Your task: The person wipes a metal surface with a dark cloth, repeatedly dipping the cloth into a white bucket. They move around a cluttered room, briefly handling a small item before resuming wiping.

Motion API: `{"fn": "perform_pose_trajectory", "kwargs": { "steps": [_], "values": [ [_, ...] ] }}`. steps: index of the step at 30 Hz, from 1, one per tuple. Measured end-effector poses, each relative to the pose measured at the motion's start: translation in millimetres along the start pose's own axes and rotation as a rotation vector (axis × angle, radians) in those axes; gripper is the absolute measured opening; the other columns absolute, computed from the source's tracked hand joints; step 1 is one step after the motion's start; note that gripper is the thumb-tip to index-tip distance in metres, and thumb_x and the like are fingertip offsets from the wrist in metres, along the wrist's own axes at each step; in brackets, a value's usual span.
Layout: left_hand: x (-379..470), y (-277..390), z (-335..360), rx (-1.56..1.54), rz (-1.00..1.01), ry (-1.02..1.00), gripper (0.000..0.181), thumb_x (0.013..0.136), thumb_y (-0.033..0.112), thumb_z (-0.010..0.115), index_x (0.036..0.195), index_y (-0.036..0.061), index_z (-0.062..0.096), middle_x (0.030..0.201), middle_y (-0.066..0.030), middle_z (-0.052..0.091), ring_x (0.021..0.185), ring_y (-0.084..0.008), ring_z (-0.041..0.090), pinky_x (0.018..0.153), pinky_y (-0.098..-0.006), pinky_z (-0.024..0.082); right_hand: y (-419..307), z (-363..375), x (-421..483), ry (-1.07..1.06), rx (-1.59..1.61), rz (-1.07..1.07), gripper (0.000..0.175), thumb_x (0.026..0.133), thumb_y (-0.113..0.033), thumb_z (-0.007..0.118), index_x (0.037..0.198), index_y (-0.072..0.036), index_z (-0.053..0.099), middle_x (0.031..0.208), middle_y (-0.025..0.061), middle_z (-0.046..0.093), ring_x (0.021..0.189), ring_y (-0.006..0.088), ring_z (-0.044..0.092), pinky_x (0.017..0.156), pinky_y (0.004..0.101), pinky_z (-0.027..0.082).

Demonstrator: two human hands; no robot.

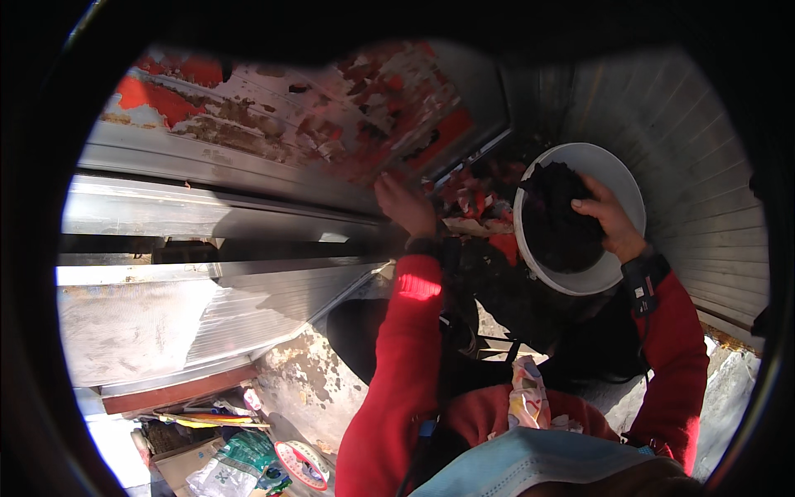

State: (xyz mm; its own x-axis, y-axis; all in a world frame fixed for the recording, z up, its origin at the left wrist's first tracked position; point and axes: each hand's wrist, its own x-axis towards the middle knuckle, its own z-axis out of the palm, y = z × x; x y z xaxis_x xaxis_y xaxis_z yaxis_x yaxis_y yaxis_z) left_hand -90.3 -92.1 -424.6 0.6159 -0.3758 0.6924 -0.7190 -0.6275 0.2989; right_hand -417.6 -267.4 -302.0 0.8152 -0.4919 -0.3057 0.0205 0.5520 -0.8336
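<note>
My right hand (607,214) grips a dark, wet-looking cloth (559,217) inside a white plastic bucket (580,149). The cloth is bunched up and its folds are hard to make out. On the left, my left hand (407,205) reaches to the lower edge of a grey door panel (248,146) covered in peeling red and whitish film (366,112). Its fingertips are blurred in shade, so whether they pinch anything is unclear. Loose red and pale scraps (475,199) lie between the panel and the bucket.
A ribbed grey wall (708,186) rises right of the bucket. Pale metal frame rails (143,205) run along the left, above a ribbed shutter panel (261,310). At lower left lie a green-and-white plastic bag (239,460), a round spotted basket (303,463) and cardboard (186,463).
</note>
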Motion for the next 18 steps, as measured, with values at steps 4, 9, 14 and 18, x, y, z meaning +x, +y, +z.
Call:
{"fn": "perform_pose_trajectory", "kwargs": {
  "steps": [4,9,14,18],
  "values": [
    [-12.7,1.5,5.7,0.066,-0.069,-0.145,0.066,0.082,0.018,0.065,0.14,-0.0012,0.04,0.14,-0.0264,0.043,0.128,-0.0438,0.043,0.103,-0.0524,0.036,5.2,-2.6,0.9,0.024,0.035,0.022,0.073,0.083,-0.01,0.063,0.148,0.004,0.032,0.141,0.0135,0.05,0.126,0.0216,0.051,0.108,0.0331,0.039],
    [-34.4,-9.8,25.8,0.141,-0.089,-0.268,0.067,0.08,0.021,0.066,0.14,0.002,0.042,0.143,-0.0217,0.044,0.132,-0.0393,0.042,0.105,-0.0507,0.035,7.5,-6.9,3.8,0.01,0.003,0.027,0.073,0.084,-0.01,0.062,0.148,0.003,0.032,0.141,0.0131,0.049,0.127,0.0217,0.051,0.108,0.0328,0.039],
    [-40.5,-13.4,20.1,0.149,-0.079,-0.381,0.065,0.08,0.023,0.065,0.138,0.0028,0.044,0.139,-0.0219,0.046,0.131,-0.041,0.043,0.102,-0.051,0.038,4.8,-6.4,1.5,0.039,0.066,0.013,0.066,0.084,-0.008,0.063,0.145,0.002,0.038,0.135,0.011,0.054,0.122,0.0201,0.054,0.105,0.0327,0.042],
    [-19.5,-15.4,1.0,0.01,-0.152,-0.214,0.057,0.083,0.013,0.059,0.136,-0.0002,0.044,0.138,-0.0267,0.045,0.126,-0.0444,0.045,0.1,-0.0529,0.038,4.0,-4.6,1.1,0.031,0.098,0.003,0.065,0.084,-0.008,0.063,0.144,0.002,0.04,0.133,0.0104,0.056,0.119,0.0196,0.056,0.104,0.0329,0.043]
  ]
}}
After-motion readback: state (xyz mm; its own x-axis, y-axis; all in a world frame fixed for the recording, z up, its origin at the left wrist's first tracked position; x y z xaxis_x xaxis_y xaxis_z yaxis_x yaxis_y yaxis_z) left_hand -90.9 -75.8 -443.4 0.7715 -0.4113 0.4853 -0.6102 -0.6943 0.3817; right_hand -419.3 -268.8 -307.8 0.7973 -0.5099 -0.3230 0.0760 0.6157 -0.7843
